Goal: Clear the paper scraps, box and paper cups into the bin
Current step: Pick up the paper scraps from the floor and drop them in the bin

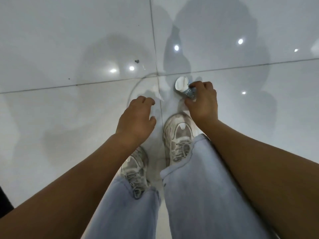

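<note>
My right hand (202, 100) grips a crumpled paper cup (183, 86), white inside with a blue-grey printed outside, just above the glossy white tiled floor (69, 40). The cup's squashed mouth points to the upper left. My left hand (138, 118) hangs beside it to the left, fingers loosely curled, holding nothing. No bin, box or paper scraps appear in the head view.
My two worn grey-white sneakers (179, 135) and light blue jeans (198, 195) fill the lower middle. A small dark speck (136, 61) lies on the tile at upper left. A dark object edge (3, 200) shows at the far left bottom.
</note>
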`<state>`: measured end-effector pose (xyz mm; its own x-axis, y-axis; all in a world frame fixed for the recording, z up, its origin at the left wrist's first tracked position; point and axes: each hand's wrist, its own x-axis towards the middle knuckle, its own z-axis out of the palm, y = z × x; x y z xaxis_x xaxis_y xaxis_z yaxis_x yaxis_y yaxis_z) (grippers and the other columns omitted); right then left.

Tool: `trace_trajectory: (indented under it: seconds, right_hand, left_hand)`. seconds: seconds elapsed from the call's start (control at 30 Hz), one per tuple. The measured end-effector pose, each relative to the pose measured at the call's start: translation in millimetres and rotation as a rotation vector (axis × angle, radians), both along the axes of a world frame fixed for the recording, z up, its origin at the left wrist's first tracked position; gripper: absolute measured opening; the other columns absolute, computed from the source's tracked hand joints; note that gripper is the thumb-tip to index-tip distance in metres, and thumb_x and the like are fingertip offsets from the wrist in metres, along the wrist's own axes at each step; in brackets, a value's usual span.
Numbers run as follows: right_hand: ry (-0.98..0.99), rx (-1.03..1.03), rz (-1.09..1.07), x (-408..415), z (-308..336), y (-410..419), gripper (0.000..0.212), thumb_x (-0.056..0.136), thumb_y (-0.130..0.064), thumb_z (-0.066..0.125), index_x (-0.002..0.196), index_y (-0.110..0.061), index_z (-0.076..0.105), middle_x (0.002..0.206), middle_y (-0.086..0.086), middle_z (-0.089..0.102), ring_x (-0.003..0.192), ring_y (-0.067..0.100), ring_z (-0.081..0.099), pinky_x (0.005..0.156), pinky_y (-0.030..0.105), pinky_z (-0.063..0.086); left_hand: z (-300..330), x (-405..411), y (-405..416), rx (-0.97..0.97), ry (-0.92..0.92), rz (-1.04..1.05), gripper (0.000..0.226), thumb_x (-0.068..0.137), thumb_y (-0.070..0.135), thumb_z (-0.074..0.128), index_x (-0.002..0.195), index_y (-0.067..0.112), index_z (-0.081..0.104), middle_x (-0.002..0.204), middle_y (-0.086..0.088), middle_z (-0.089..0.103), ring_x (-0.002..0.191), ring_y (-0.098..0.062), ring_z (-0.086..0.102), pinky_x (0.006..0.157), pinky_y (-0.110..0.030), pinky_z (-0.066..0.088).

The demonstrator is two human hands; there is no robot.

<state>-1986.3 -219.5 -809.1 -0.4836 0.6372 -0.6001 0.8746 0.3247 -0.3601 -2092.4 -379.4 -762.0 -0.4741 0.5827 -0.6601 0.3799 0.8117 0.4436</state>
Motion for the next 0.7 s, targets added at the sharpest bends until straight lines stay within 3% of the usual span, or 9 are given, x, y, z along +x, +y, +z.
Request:
trace_trajectory:
  seconds: [0.27, 0.4, 0.5, 0.7]
  right_hand:
    - [0.109, -0.21, 0.227, -25.7, 78.9, -30.6, 0.034, 0.088, -0.021, 0.066, 0.122, -0.017, 0.062, 0.121, 0.002, 0.06, 0.104, 0.018, 0.054, 0.087, 0.019, 0.038]
    - [0.196, -0.287, 0.379, -54.4, 135.9, -46.2, 0.031, 0.085, -0.016, 0.065, 0.116, -0.016, 0.064, 0.113, 0.004, 0.061, 0.101, 0.022, 0.055, 0.084, 0.024, 0.039]
    - [0.219, -0.295, 0.449, -74.1, 177.9, -54.9, 0.028, 0.085, -0.014, 0.065, 0.113, -0.014, 0.064, 0.11, 0.004, 0.062, 0.099, 0.022, 0.055, 0.083, 0.026, 0.041]
    - [0.185, -0.241, 0.612, -107.2, 241.0, -75.6, 0.041, 0.089, -0.027, 0.064, 0.127, -0.017, 0.054, 0.125, 0.0, 0.057, 0.112, 0.018, 0.053, 0.084, 0.022, 0.038]
  left_hand:
    - [51.0, -18.2, 21.8, 0.021, 0.064, -0.021, 0.07, 0.086, 0.013, 0.066, 0.146, 0.015, 0.031, 0.147, -0.004, 0.037, 0.134, -0.021, 0.036, 0.101, -0.029, 0.039]
    - [89.6, -34.5, 8.7, 0.03, 0.074, -0.052, 0.043, 0.085, 0.004, 0.059, 0.127, 0.011, 0.051, 0.124, -0.006, 0.053, 0.118, -0.022, 0.045, 0.086, -0.035, 0.047]
    - [122.5, -46.3, -9.8, -0.042, 0.069, -0.031, 0.024, 0.088, 0.005, 0.052, 0.111, 0.011, 0.055, 0.105, -0.004, 0.055, 0.102, -0.02, 0.048, 0.076, -0.039, 0.047]
    - [186.3, -60.5, -61.0, -0.178, 0.109, 0.172, 0.019, 0.09, 0.014, 0.052, 0.109, 0.014, 0.054, 0.102, -0.003, 0.057, 0.095, -0.021, 0.051, 0.065, -0.032, 0.041]
